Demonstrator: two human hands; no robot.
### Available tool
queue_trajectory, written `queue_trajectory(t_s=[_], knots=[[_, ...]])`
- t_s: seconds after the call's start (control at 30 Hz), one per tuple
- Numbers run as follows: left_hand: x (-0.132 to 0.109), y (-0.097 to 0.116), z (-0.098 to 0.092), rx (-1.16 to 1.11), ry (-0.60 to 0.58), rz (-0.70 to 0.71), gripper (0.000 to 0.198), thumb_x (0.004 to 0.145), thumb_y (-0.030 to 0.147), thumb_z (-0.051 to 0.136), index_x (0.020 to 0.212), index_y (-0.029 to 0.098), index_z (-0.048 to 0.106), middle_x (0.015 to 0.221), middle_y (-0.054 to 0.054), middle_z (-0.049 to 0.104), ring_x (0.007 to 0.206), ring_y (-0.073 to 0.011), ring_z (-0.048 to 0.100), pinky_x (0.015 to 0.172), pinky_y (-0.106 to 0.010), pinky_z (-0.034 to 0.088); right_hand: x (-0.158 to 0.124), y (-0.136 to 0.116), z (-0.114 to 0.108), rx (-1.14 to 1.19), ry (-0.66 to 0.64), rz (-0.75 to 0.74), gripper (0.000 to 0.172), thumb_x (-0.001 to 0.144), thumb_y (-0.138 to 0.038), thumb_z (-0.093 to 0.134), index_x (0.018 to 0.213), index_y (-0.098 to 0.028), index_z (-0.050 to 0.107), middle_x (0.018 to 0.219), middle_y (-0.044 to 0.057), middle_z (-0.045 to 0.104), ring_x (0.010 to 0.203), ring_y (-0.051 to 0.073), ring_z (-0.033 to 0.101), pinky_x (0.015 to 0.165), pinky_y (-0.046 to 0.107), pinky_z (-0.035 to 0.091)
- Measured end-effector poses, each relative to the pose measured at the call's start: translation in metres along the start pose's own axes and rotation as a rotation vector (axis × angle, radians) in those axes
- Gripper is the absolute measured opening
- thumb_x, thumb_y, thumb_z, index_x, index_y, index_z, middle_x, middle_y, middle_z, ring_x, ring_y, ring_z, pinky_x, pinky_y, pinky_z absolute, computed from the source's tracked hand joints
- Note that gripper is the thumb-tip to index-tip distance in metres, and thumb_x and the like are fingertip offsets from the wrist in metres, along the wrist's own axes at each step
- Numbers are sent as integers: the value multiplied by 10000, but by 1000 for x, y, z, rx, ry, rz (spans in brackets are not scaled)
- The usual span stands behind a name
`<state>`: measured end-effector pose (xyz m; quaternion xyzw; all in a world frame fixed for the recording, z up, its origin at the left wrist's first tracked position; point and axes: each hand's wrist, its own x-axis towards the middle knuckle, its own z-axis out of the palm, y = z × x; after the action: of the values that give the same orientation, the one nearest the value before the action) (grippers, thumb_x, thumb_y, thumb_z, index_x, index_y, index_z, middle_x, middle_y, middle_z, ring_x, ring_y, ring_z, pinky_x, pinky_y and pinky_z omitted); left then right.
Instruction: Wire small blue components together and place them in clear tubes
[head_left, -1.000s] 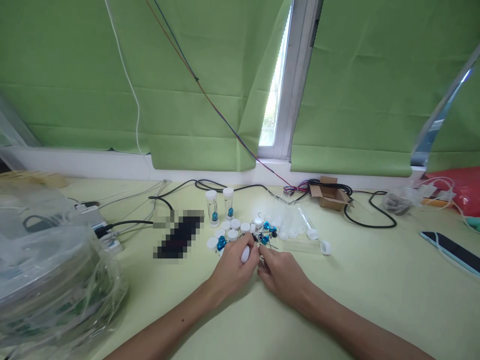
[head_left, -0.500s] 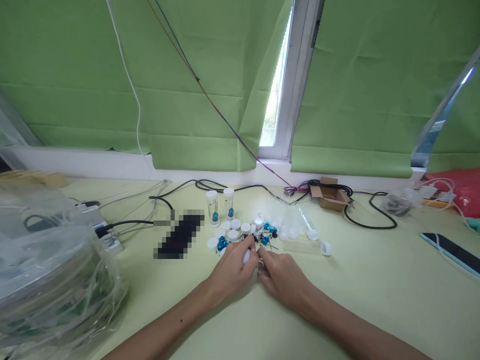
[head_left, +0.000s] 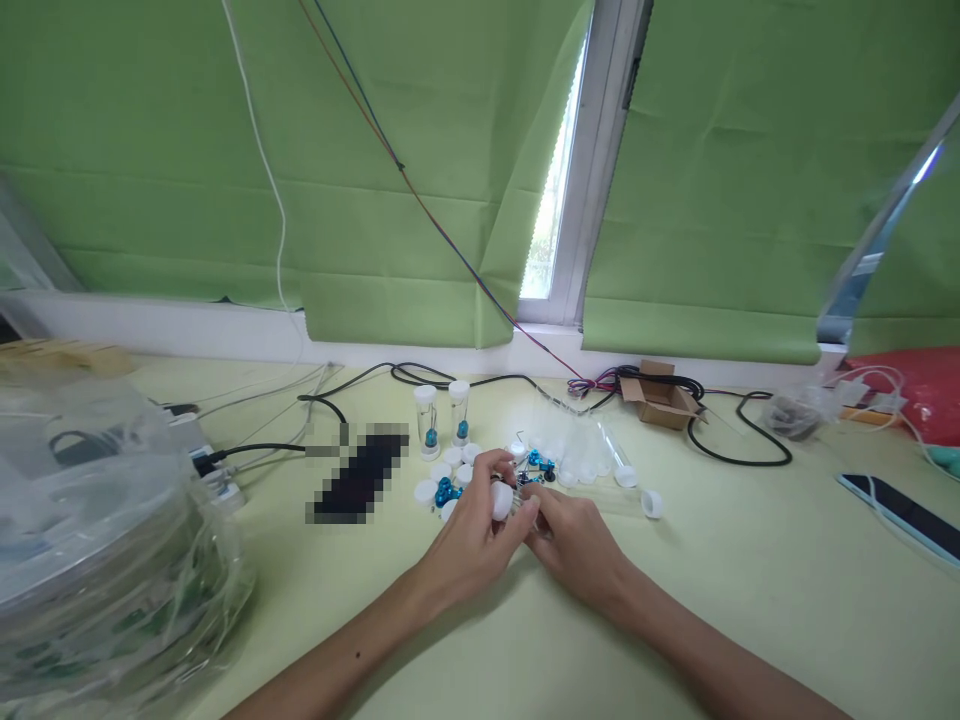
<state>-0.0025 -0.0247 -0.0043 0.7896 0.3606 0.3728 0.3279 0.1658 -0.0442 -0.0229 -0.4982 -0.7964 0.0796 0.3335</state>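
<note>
My left hand (head_left: 480,530) is closed around a clear tube with a white cap (head_left: 502,501), the cap facing up and left between thumb and fingers. The fingers of my right hand (head_left: 576,548) are closed at the tube's other end, touching my left thumb; the exact grip there is partly hidden. Just beyond my hands lie blue metal parts (head_left: 448,491), loose white caps (head_left: 425,493) and thin metal hex keys. Two capped tubes (head_left: 427,425) with blue parts inside stand upright farther back. Several clear empty tubes (head_left: 574,440) lie to the right, near a white cap (head_left: 652,503) on its side.
A small open cardboard box (head_left: 660,400) and black cables (head_left: 750,460) lie along the back. At the left stand a large plastic-wrapped bundle (head_left: 112,590) and a power strip (head_left: 217,485), beside a blurred dark object (head_left: 360,480). A phone (head_left: 904,515) lies far right.
My left fingers have lifted and spread around the white cap, which now shows more fully. My left thumb has moved right, over to my right fingertips. The view has shifted slightly.
</note>
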Motion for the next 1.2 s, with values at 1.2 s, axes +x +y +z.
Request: queue_trajectory(t_s=[1.2], knots=[[-9,-18,18,551,-199,500,233,852,177,475,622,179,438,600,29,440,499,-80,376,481,-267,222,154,24,27,241,218,183,216,782,-275,604,849,-231,403,744,7,590,688,208,582,623,310,429]])
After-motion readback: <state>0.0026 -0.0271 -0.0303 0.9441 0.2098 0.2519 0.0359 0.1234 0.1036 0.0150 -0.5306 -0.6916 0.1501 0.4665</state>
